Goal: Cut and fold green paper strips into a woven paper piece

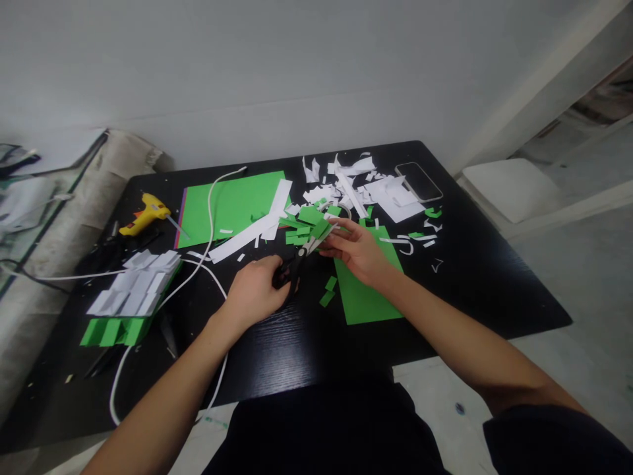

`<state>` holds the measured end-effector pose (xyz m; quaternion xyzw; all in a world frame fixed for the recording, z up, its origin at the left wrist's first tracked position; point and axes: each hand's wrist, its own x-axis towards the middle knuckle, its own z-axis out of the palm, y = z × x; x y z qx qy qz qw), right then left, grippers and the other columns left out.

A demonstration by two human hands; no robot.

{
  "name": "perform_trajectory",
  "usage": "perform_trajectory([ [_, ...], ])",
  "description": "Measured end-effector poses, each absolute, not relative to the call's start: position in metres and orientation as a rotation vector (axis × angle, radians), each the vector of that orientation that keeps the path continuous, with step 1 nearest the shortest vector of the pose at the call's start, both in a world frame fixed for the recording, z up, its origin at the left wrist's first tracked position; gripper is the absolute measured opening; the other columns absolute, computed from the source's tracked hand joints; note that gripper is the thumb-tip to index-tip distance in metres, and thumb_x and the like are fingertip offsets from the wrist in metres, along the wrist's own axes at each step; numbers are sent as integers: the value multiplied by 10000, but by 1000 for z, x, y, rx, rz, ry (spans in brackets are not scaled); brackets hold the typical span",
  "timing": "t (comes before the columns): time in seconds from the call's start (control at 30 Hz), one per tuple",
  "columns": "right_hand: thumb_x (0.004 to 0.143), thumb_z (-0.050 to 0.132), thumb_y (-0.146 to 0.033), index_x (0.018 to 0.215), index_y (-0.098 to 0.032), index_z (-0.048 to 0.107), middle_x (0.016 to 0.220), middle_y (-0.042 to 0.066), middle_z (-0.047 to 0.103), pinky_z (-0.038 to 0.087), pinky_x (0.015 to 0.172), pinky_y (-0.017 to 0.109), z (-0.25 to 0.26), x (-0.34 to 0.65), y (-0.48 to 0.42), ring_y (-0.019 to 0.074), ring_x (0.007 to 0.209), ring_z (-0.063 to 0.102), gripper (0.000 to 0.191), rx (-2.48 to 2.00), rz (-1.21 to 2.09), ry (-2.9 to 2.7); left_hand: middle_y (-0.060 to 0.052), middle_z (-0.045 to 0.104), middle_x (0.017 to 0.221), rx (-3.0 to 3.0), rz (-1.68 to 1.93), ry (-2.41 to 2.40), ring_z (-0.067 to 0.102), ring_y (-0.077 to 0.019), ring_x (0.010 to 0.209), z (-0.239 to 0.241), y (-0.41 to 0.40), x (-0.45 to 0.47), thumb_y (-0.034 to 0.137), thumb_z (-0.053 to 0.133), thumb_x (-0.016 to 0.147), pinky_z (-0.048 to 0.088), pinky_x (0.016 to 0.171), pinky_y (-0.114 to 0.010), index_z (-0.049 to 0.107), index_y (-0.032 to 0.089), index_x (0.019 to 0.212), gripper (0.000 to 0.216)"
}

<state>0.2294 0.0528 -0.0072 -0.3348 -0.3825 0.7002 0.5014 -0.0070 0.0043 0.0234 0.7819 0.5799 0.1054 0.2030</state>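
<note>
My left hand (257, 290) is closed round the dark handles of a pair of scissors (309, 247), whose blades point up and to the right. At the blades, my right hand (359, 254) pinches a small piece of green paper (321, 229). The blades lie against this piece; whether they are cutting into it I cannot tell. Just beyond is a heap of green and white paper bits (299, 234). A green sheet (366, 297) lies partly beneath my right hand and forearm. Two small green pieces (328, 291) rest on the table between my hands.
On the black table (277, 356), a yellow glue gun (148, 214) lies at left behind a folded white-and-green paper piece (133, 290). A white cable (210, 211) loops across. Large green sheets (232, 198) lie at the back; white scraps (346, 181) and a phone-shaped outline (420, 181) are at back right.
</note>
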Motion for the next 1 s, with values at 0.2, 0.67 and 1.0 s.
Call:
perform_trajectory([
  [0.2, 732, 947, -340, 1097, -271, 707, 1026, 18, 801, 675, 782, 371, -8, 229, 52, 220, 941, 777, 442, -868, 1663, -951, -58, 664, 813, 2192, 323, 1604, 596, -237, 720, 23, 4, -5, 413, 624, 889, 380, 657, -346, 503, 232, 785, 241],
  [0.67, 725, 942, -347, 1016, -264, 766, 1031, 39, 808, 676, 834, 418, -9, 229, 53, 253, 1013, 772, 350, -864, 1656, -971, -35, 628, 737, 2142, 324, 1524, 570, -214, 655, 24, 4, -7, 442, 600, 909, 334, 619, -329, 482, 236, 731, 297],
  [1.0, 733, 934, -334, 1006, -254, 785, 1036, 49, 810, 571, 583, 278, -4, 229, 52, 219, 939, 754, 321, -878, 1663, -977, -14, 599, 685, 2070, 348, 1488, 539, -188, 614, 28, 4, -7, 454, 603, 907, 314, 606, -318, 514, 227, 702, 318],
])
